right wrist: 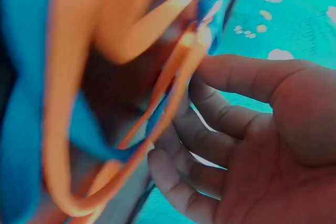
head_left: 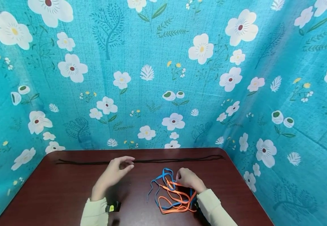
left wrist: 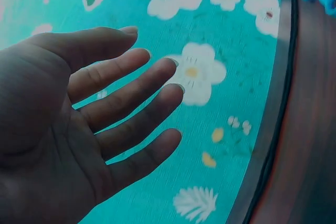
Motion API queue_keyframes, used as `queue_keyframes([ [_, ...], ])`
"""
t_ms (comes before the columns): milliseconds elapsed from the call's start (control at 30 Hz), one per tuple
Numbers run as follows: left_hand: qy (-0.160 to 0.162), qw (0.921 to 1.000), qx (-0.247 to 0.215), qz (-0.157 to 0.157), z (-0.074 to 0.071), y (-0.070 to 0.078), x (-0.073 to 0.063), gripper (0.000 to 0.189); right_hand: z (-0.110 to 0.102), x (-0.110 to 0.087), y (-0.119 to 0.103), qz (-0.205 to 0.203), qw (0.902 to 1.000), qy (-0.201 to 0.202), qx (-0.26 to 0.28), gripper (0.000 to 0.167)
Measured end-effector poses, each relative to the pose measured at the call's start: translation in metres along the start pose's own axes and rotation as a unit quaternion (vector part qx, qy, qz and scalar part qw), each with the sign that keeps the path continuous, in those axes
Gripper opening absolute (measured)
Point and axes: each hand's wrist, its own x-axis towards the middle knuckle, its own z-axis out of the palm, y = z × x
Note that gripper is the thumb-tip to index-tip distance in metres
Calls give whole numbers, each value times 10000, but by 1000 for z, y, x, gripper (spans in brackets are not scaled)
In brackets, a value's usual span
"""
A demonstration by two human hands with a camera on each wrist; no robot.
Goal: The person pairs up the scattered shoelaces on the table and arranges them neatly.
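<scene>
A loose tangle of flat shoelaces, one orange (head_left: 163, 211) and one blue (head_left: 167, 170), lies on the table in the head view. My right hand (head_left: 190, 179) is at the upper right of the tangle, fingers curled, with thumb and forefinger pinching the laces. In the right wrist view, orange lace (right wrist: 63, 129) and blue lace (right wrist: 21, 103) loop large beside the fingertips. My left hand (head_left: 113, 172) is held over the table left of the tangle, fingers spread and relaxed. Its palm (left wrist: 47, 145) shows bare in the left wrist view.
A long black cord (head_left: 163, 160), doubled, stretches along the table's far side, and the left hand overlaps it in the head view. The dark red-brown table (head_left: 67, 188) is bordered at the back and sides by a turquoise flowered curtain (head_left: 152, 103).
</scene>
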Motion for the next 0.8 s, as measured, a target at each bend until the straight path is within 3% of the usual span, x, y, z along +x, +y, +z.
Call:
queue_keyframes([
  [167,-312,9993,-113,148,17,7,1,28,-6,-12,-26,-341,9991,240,-117,19],
  [333,-498,9982,-108,315,33,12,0,27,-14,-24,-51,-628,9960,620,168,10],
  [400,-441,9983,-16,393,41,14,-1,26,-20,-28,-63,-748,9944,665,337,3],
  [633,-249,9962,66,830,73,26,1,47,-44,-44,-101,-1500,9844,745,531,19],
  [800,-200,9927,-87,1189,80,33,3,26,-52,-57,-116,-1798,9751,925,916,16],
])
